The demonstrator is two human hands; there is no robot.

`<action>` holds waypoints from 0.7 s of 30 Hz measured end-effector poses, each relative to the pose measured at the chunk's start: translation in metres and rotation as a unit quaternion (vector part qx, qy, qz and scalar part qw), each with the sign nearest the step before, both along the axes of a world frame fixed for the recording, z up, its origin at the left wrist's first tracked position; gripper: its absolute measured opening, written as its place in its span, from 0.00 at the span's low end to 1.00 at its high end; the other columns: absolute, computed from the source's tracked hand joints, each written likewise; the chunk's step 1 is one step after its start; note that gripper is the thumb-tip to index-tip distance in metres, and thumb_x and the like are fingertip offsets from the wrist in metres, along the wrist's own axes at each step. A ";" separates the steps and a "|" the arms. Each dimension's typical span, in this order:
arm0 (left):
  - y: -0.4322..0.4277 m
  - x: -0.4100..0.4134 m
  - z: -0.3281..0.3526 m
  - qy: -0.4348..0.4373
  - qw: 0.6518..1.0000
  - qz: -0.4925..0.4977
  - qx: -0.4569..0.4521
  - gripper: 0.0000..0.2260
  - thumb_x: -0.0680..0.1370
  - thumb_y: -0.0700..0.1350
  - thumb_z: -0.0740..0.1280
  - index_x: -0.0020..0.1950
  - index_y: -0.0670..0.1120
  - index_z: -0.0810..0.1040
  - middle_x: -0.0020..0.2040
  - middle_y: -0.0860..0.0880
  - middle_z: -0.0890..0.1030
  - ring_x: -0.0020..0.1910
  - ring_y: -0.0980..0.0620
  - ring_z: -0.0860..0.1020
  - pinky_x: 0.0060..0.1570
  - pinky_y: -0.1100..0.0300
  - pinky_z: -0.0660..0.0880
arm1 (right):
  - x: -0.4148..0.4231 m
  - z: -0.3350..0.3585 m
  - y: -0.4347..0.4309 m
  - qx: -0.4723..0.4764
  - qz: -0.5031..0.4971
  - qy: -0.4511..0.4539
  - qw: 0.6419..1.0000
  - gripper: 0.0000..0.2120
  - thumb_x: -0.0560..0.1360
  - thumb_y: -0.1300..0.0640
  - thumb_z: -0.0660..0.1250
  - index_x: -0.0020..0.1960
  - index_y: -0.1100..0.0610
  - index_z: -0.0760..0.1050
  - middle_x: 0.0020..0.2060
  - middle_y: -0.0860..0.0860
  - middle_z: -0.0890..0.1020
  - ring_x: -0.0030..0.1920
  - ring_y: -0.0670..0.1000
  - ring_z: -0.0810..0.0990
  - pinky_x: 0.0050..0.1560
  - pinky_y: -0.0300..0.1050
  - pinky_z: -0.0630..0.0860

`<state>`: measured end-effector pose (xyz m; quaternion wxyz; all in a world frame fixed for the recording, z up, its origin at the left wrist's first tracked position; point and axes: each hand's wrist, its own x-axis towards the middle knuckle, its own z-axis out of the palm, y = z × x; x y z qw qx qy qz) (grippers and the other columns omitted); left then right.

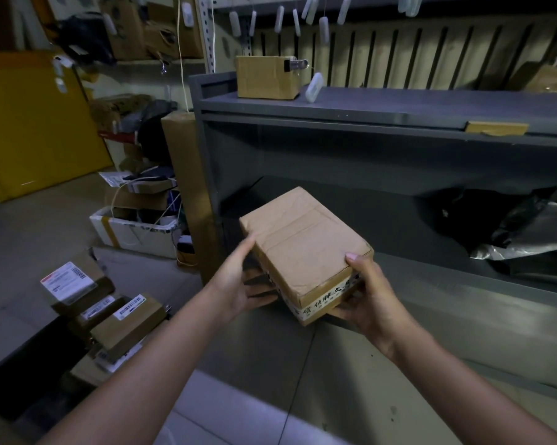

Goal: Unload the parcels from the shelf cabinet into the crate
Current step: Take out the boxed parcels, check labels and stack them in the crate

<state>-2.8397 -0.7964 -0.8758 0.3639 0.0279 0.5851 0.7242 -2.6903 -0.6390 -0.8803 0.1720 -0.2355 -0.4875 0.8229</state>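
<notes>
Just off the shelf cabinet (pixel 367 115), left hand (pixel 238 285) and right hand (pixel 368 298) both clasp the cardboard box (pixel 303 248) mid-air, dead centre; next, swing it down to the crate (pixel 30 345) at eight o'clock.

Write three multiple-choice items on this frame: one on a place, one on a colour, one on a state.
1. Where is the second cardboard box relative to the shelf cabinet? A on top; B inside; C leaning beside it.
2. What colour is the shelf cabinet? A yellow; B white; C grey.
3. How is the taped box held? A one hand only; B both hands; C set down, no hands.
Key: 1 A, it stands on the top surface. 2 C, its panels are grey. 3 B, the left hand and right hand grip its sides in front of the cabinet.
</notes>
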 end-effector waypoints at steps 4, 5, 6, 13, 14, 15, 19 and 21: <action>-0.003 -0.001 -0.006 0.009 1.000 -0.020 0.003 0.32 0.68 0.55 0.74 0.69 0.51 0.70 0.61 0.40 0.80 0.58 0.36 0.80 0.59 0.38 0.76 | 0.001 -0.004 0.002 0.006 0.017 0.004 1.000 0.21 0.75 0.49 0.69 0.65 0.52 0.71 0.54 0.55 0.80 0.57 0.59 0.82 0.55 0.63 0.81; -0.005 0.000 -0.007 0.014 1.000 -0.024 0.006 0.31 0.68 0.54 0.74 0.69 0.50 0.71 0.61 0.40 0.80 0.59 0.36 0.79 0.58 0.38 0.77 | 0.001 -0.006 0.003 0.005 0.022 0.006 1.000 0.22 0.73 0.49 0.70 0.65 0.52 0.71 0.54 0.56 0.80 0.58 0.60 0.82 0.56 0.63 0.80; -0.007 -0.001 -0.007 0.018 0.999 -0.026 0.010 0.31 0.68 0.53 0.74 0.69 0.49 0.71 0.62 0.40 0.80 0.59 0.37 0.79 0.57 0.39 0.78 | 0.001 -0.007 0.004 0.005 0.028 0.008 1.000 0.23 0.72 0.48 0.70 0.65 0.52 0.72 0.54 0.56 0.81 0.58 0.60 0.82 0.57 0.63 0.80; -0.010 -0.003 0.002 0.068 0.997 0.006 0.024 0.36 0.68 0.43 0.74 0.74 0.50 0.65 0.63 0.43 0.77 0.59 0.40 0.79 0.58 0.40 0.77 | -0.001 -0.015 0.017 0.050 0.005 -0.037 0.998 0.25 0.73 0.52 0.74 0.68 0.48 0.72 0.59 0.52 0.82 0.56 0.57 0.84 0.57 0.61 0.80; -0.009 -0.002 0.003 0.086 0.996 0.009 0.022 0.34 0.70 0.41 0.73 0.74 0.50 0.65 0.64 0.43 0.77 0.59 0.41 0.79 0.57 0.42 0.78 | -0.001 -0.015 0.017 0.073 -0.008 -0.048 0.996 0.26 0.74 0.53 0.74 0.69 0.49 0.72 0.60 0.51 0.81 0.56 0.56 0.84 0.54 0.57 0.82; -0.008 -0.001 0.005 0.102 0.994 0.016 0.020 0.33 0.72 0.40 0.73 0.74 0.51 0.64 0.64 0.44 0.77 0.59 0.42 0.79 0.54 0.45 0.79 | -0.001 -0.014 0.015 0.099 -0.022 -0.054 0.993 0.25 0.74 0.54 0.74 0.69 0.50 0.71 0.60 0.51 0.80 0.57 0.54 0.83 0.52 0.53 0.83; -0.001 0.003 0.007 0.160 0.985 0.066 0.017 0.39 0.71 0.38 0.76 0.75 0.56 0.61 0.66 0.49 0.74 0.62 0.45 0.76 0.53 0.48 0.80 | -0.004 -0.009 0.010 0.162 -0.070 -0.045 0.983 0.26 0.74 0.55 0.74 0.70 0.52 0.70 0.65 0.49 0.74 0.61 0.51 0.78 0.50 0.48 0.82; 0.002 0.003 0.008 0.211 0.973 0.092 -0.004 0.44 0.68 0.40 0.79 0.75 0.59 0.57 0.66 0.52 0.73 0.64 0.46 0.75 0.59 0.45 0.77 | -0.006 -0.005 0.008 0.194 -0.077 -0.041 0.977 0.22 0.75 0.54 0.73 0.67 0.50 0.71 0.65 0.48 0.71 0.62 0.51 0.77 0.53 0.50 0.82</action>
